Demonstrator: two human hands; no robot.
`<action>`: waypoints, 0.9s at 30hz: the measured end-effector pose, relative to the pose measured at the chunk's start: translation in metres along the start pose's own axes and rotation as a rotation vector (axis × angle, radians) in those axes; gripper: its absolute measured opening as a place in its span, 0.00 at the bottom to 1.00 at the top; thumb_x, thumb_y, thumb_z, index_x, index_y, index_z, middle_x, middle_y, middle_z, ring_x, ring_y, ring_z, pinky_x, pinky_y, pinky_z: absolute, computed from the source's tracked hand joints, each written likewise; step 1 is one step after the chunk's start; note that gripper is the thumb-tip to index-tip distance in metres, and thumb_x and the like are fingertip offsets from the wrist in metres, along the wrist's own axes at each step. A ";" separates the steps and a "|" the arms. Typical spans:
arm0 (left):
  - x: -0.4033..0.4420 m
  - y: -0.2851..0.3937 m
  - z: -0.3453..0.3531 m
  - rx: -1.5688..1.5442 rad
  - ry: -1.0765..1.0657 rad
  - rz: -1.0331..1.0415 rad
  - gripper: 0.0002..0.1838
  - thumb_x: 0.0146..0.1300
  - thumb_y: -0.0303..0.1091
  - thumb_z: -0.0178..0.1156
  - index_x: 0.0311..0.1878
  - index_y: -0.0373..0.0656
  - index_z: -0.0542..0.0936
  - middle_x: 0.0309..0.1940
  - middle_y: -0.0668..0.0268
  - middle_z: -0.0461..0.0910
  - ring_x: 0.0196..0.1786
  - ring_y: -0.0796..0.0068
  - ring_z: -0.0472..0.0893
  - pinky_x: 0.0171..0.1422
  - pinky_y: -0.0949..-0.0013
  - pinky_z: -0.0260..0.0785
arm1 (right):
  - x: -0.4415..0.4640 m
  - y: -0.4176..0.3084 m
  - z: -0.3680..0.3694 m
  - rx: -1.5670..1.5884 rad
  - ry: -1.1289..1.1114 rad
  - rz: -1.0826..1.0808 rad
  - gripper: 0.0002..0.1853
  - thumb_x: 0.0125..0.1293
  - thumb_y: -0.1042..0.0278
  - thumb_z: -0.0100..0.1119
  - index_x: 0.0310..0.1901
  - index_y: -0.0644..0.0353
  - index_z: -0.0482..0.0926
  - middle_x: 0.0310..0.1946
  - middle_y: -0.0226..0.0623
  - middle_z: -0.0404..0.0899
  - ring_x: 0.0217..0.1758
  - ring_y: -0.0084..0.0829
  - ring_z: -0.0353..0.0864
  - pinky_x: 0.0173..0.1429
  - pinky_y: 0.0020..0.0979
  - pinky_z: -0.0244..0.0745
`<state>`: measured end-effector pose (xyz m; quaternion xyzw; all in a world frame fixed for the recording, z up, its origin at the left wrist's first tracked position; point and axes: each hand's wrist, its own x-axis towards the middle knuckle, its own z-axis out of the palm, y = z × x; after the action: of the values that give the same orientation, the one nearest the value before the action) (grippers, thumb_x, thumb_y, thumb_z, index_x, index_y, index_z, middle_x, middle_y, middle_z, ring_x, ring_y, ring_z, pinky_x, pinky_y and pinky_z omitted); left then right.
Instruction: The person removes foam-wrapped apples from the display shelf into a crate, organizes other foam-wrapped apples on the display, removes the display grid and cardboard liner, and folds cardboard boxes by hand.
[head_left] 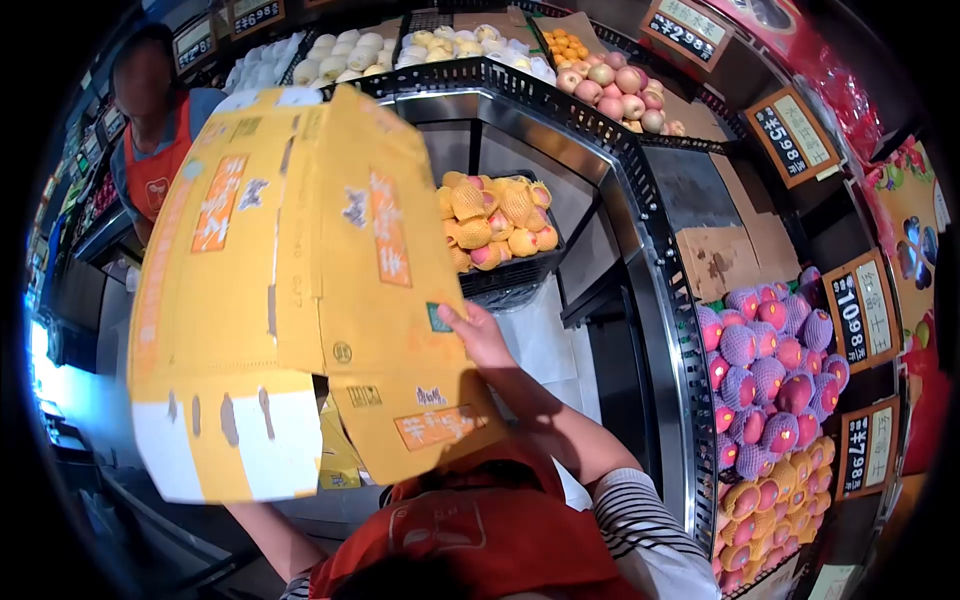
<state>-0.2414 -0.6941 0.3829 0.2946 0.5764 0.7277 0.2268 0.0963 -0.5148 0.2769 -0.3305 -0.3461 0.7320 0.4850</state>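
Observation:
A large yellow cardboard box, opened out into wide panels with orange labels and a white-and-yellow flap, is held up in front of me. My right hand grips its right edge, with the fingers closed over the board near a small green mark. Only the forearm of my left arm shows, below the white flap; my left hand is hidden behind the cardboard. Beyond the right edge of the board, a black crate full of fruit in yellow foam nets stands on the floor.
A metal-edged fruit stand curves around the front and right. It bears pink apples, fruit in purple nets, fruit in yellow nets and bare cardboard sheets. Price signs line its back. A person in a red apron stands behind the cardboard at left.

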 end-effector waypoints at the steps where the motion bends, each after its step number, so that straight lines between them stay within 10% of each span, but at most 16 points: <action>1: 0.004 0.001 0.006 0.043 -0.030 0.008 0.37 0.62 0.39 0.57 0.70 0.42 0.52 0.62 0.53 0.63 0.61 0.59 0.67 0.65 0.60 0.61 | 0.004 0.003 -0.007 -0.047 0.060 -0.072 0.18 0.62 0.60 0.61 0.47 0.66 0.75 0.41 0.30 0.78 0.41 0.16 0.74 0.45 0.21 0.71; 10: 0.004 -0.039 0.042 0.429 -0.353 0.063 0.42 0.62 0.35 0.55 0.73 0.48 0.41 0.68 0.52 0.54 0.66 0.61 0.63 0.68 0.60 0.54 | -0.010 0.001 -0.053 -0.263 0.501 -0.468 0.17 0.63 0.66 0.60 0.50 0.66 0.71 0.40 0.32 0.79 0.43 0.18 0.74 0.49 0.23 0.70; 13: -0.001 -0.046 0.051 0.394 -0.429 0.190 0.46 0.60 0.35 0.58 0.73 0.48 0.37 0.59 0.54 0.66 0.58 0.65 0.69 0.65 0.65 0.54 | -0.023 0.000 -0.062 -0.360 0.574 -0.466 0.17 0.64 0.64 0.58 0.50 0.66 0.71 0.39 0.33 0.79 0.43 0.18 0.75 0.48 0.23 0.70; 16: 0.007 -0.048 0.046 0.372 -0.609 0.152 0.43 0.60 0.34 0.57 0.73 0.47 0.41 0.61 0.53 0.65 0.61 0.64 0.67 0.66 0.64 0.54 | -0.033 -0.003 -0.065 -0.368 0.616 -0.451 0.18 0.65 0.62 0.57 0.50 0.66 0.71 0.39 0.33 0.79 0.42 0.18 0.75 0.48 0.23 0.70; 23: 0.010 -0.064 0.058 0.843 -0.703 0.765 0.25 0.65 0.29 0.51 0.65 0.36 0.62 0.65 0.49 0.59 0.68 0.60 0.60 0.68 0.58 0.55 | -0.053 -0.016 -0.076 -0.322 0.639 -0.441 0.16 0.67 0.63 0.54 0.49 0.68 0.72 0.38 0.31 0.79 0.41 0.17 0.74 0.46 0.22 0.69; 26: 0.014 -0.077 0.063 0.382 -0.505 0.254 0.22 0.66 0.29 0.48 0.63 0.39 0.65 0.65 0.47 0.58 0.68 0.56 0.61 0.67 0.58 0.57 | -0.053 -0.012 -0.079 -0.265 0.618 -0.461 0.16 0.68 0.64 0.53 0.49 0.67 0.72 0.38 0.31 0.79 0.41 0.16 0.73 0.46 0.21 0.69; 27: 0.023 -0.080 0.059 0.568 -0.555 0.602 0.23 0.64 0.31 0.51 0.62 0.38 0.66 0.63 0.49 0.62 0.66 0.56 0.64 0.66 0.59 0.58 | -0.053 -0.009 -0.080 -0.250 0.624 -0.449 0.15 0.68 0.63 0.52 0.48 0.67 0.72 0.37 0.30 0.78 0.40 0.16 0.73 0.45 0.20 0.69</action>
<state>-0.2178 -0.6187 0.3188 0.6808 0.5591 0.4692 0.0623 0.1830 -0.5467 0.2489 -0.5095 -0.3322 0.4248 0.6706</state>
